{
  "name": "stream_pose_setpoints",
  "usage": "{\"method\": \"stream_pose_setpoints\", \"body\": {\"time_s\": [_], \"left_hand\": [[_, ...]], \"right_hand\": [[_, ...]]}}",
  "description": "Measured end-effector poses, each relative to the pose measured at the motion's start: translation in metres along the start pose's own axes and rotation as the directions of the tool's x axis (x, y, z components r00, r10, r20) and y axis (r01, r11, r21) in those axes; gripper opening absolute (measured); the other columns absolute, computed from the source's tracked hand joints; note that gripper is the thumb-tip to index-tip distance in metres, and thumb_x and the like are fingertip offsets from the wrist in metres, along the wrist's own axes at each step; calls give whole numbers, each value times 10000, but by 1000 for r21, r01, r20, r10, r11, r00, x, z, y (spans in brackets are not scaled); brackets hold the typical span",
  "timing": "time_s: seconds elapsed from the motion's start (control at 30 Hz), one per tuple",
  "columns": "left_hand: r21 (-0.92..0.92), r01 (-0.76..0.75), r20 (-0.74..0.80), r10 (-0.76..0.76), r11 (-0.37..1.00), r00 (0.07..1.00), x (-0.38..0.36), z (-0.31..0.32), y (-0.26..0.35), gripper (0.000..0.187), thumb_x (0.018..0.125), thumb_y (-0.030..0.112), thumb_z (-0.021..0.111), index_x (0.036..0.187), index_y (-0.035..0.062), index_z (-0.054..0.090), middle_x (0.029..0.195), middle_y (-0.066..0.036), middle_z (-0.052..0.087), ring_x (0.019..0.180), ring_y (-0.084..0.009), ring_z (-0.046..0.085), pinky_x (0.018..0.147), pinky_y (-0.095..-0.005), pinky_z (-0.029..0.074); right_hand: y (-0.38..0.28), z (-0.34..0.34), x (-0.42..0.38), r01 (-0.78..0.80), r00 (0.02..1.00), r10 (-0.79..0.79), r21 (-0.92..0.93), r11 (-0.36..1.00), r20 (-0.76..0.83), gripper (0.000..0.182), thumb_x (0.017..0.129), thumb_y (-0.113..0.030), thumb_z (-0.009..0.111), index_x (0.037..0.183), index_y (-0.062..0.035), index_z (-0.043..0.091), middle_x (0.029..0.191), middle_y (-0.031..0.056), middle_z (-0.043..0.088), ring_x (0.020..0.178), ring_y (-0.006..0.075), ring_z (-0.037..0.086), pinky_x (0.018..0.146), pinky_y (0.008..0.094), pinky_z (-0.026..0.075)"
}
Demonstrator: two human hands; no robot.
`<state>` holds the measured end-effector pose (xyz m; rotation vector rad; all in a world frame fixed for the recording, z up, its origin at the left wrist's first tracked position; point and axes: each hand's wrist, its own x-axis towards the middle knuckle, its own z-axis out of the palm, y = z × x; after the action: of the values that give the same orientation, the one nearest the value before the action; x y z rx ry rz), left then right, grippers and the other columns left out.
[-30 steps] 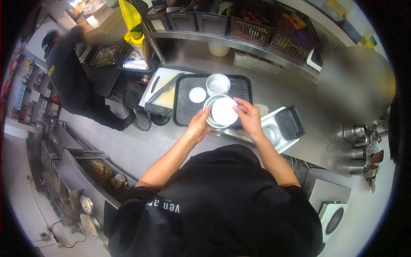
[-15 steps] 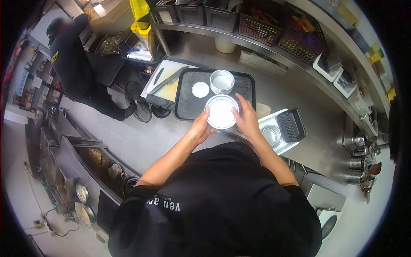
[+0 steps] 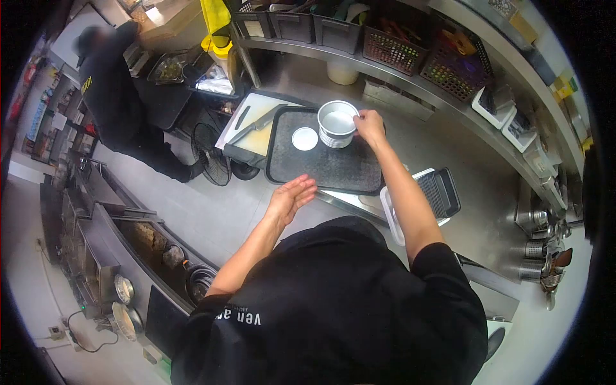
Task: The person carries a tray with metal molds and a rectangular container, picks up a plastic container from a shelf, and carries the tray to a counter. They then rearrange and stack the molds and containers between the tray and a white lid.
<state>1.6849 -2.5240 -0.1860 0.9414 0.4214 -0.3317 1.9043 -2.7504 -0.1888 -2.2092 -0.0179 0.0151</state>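
Observation:
My right hand [image 3: 370,126] pinches the rim of a round metal cake tin [image 3: 338,115] between thumb and fingers. This tin sits at the top of a stack of similar tins [image 3: 336,139] on a dark tray [image 3: 321,170]. My left hand [image 3: 294,197] is by the tray's front left edge, palm turned inward and fingers stretched out, holding nothing. A small white disc [image 3: 305,138] lies flat on the tray, left of the stack.
Left of the tray, a knife [image 3: 256,124] rests on a cutting board [image 3: 240,138]. A black ribbed container [image 3: 440,192] stands beyond my right forearm. Baskets [image 3: 394,46] line the shelf behind. A floor fan [image 3: 210,154] and another person [image 3: 119,106] are at left.
The round tin held between both hands is gone from there. My right hand has moved forward to a tin at the stack; my left hand has dropped back, its fingers straightened.

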Motion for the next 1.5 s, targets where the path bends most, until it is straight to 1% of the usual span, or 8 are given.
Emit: {"method": "stream_pose_setpoints", "body": {"time_s": [0.17,0.23,0.3,0.37,0.6,0.73,0.93,1.5], "left_hand": [[571,-466,299,358,676,885,-79,67,68,91,887,43,573,950,6,627,825,-88,667,595,-162,631,545,-280,505],[370,-928,779,532,38,332,-128,114,117,103,827,-18,577,859,57,639,683,-76,629,493,-140,558,451,-250,422],[-172,-984,761,628,-46,-162,-153,145,109,190,778,127,584,943,38,618,830,-57,614,627,-178,613,516,-285,511],[-232,-972,861,460,-29,-219,-184,169,154,129,773,122,629,859,40,678,691,-53,556,454,-99,451,363,-213,277],[-390,-909,848,328,-147,-417,-165,192,143,555,788,569,639,915,28,636,788,-65,550,570,-210,550,428,-264,414],[-253,-964,917,298,-82,-266,-142,202,134,168,768,114,637,904,22,668,699,-88,560,510,-114,504,416,-199,362],[613,-757,707,269,228,654,11,195,79,233,901,133,597,1086,-3,553,783,-11,568,679,-69,506,616,-218,426],[806,-569,555,123,164,823,113,170,-142,424,705,169,727,1086,23,611,967,-151,633,844,-261,637,777,-350,504]], "right_hand": [[9,5,-4,-160,986,162,-52,986,47,532,816,-360,668,1179,19,584,903,149,670,636,200,652,532,295,549],[20,-2,-19,-86,996,85,50,995,23,584,813,-412,652,1190,28,573,847,144,690,539,213,636,529,319,521],[21,-22,-40,-126,991,122,71,989,56,567,825,-399,646,1177,40,577,853,124,688,579,162,619,484,296,507],[38,-47,-60,-165,985,159,102,981,65,479,844,-374,628,1126,13,621,864,132,690,680,172,640,559,299,520],[91,-143,-171,-241,969,215,-284,928,-119,429,829,-357,628,1025,23,655,924,223,670,858,351,656,785,385,498],[148,-157,-230,-397,913,378,-551,734,-154,412,820,-373,629,965,11,663,926,245,655,926,392,627,812,429,494],[228,-100,-264,-445,874,325,-326,834,-362,409,776,-247,711,1038,52,616,663,170,646,507,262,634,569,378,522],[127,-113,-253,-184,857,20,-270,945,-515,221,781,-44,636,1000,-15,628,832,169,570,692,324,600,641,405,480]]}}
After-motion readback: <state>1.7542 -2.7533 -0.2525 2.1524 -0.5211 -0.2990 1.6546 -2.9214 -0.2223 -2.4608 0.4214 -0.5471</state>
